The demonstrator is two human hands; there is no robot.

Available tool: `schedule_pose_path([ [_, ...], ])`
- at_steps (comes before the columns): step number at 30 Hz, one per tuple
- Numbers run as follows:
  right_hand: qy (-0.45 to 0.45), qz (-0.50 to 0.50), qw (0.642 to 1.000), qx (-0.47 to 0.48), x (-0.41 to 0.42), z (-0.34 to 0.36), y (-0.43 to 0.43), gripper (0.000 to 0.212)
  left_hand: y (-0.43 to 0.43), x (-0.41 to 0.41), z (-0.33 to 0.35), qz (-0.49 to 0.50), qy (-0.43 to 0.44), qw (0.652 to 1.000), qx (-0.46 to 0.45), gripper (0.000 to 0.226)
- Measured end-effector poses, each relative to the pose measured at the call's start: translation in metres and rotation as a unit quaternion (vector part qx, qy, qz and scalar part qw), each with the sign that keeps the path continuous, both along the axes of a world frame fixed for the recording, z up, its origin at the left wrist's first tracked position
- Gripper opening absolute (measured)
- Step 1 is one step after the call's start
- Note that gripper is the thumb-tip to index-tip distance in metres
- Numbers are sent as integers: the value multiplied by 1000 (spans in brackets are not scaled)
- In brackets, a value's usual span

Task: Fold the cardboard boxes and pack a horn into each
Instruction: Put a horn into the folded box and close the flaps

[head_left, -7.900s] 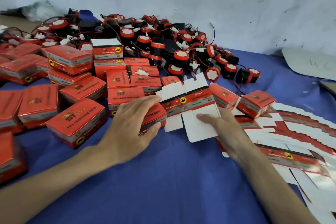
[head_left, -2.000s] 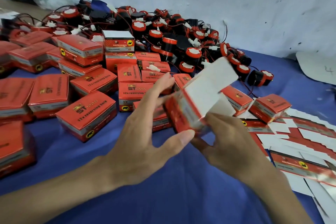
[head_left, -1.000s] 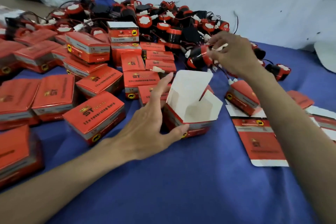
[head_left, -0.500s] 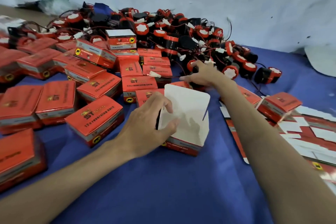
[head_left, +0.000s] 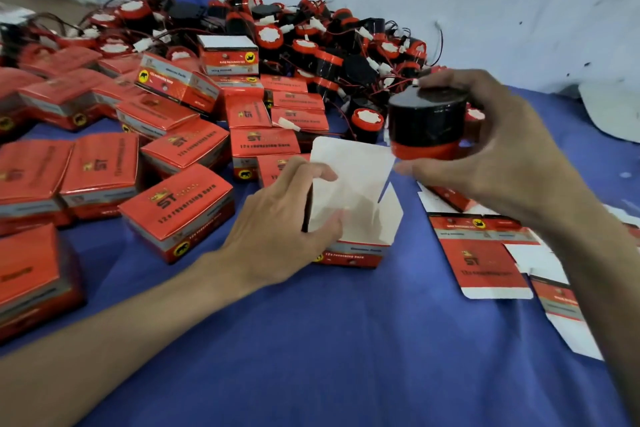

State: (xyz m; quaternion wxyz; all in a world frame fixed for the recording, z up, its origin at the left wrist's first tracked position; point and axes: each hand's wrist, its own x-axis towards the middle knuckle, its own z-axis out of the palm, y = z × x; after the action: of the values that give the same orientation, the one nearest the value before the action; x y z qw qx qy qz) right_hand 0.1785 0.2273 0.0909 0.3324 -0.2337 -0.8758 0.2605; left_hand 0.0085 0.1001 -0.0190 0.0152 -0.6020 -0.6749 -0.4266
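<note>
Back from the heap came the right grip [head_left: 502, 156], and it had a horn [head_left: 426, 125] clasped in curled fingers and thumb, black body up, red rim down, held just above and to the right of the open box [head_left: 353, 211]. Half a second before, that hand was reaching into the pile.

From the head camera, the left grip [head_left: 277, 218] pinched the box's raised white flap, thumb on the inside, steadying it upright on the blue cloth [head_left: 346, 340]. The box was folded but stood open, and the horn was not yet in it. I judged that the drop-in and the lid tuck remained for this one.

Plenty was done, with closed boxes [head_left: 176, 211] crowding the left side. Plenty was left too: loose horns [head_left: 311, 45] heaped by the wall, flat blanks [head_left: 481, 253] lying at the right.

The red lids read "ST" and "12v reversing horn", with a black animal on a yellow badge. The smaller print was too blurred to read.
</note>
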Motion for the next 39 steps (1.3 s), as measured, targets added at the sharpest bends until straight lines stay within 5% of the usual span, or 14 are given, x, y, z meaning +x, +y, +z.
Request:
schedule_pose_path([
  [8, -41, -27, 969, 244, -3, -32, -14, 66, -1, 1, 2, -7, 4, 1000, 3, 46],
  [15, 93, -30, 969, 225, 0, -18, -29, 52, 0, 1, 2, -5, -1, 1000, -1, 44],
  [21, -147, -39, 967, 203, -23, -38, -49, 60, -3, -1, 0, -50, -71, 996, 13, 30],
  [28, -123, -150, 936, 295, -34, -49, -61, 46, -6, -4, 3, -97, -92, 991, 12, 44],
  [32, -212, -184, 920, 273, -36, -58, -65, 41, -10, -1, 3, -108, -85, 990, 29, 42],
  [37, -295, -140, 891, 315, -31, -60, -66, 27, -8, 9, 0, -43, -83, 995, -28, 29],
  [39, -344, -82, 900, 256, -28, -60, -63, 31, -9, 10, -1, -40, -93, 994, -47, 31],
])
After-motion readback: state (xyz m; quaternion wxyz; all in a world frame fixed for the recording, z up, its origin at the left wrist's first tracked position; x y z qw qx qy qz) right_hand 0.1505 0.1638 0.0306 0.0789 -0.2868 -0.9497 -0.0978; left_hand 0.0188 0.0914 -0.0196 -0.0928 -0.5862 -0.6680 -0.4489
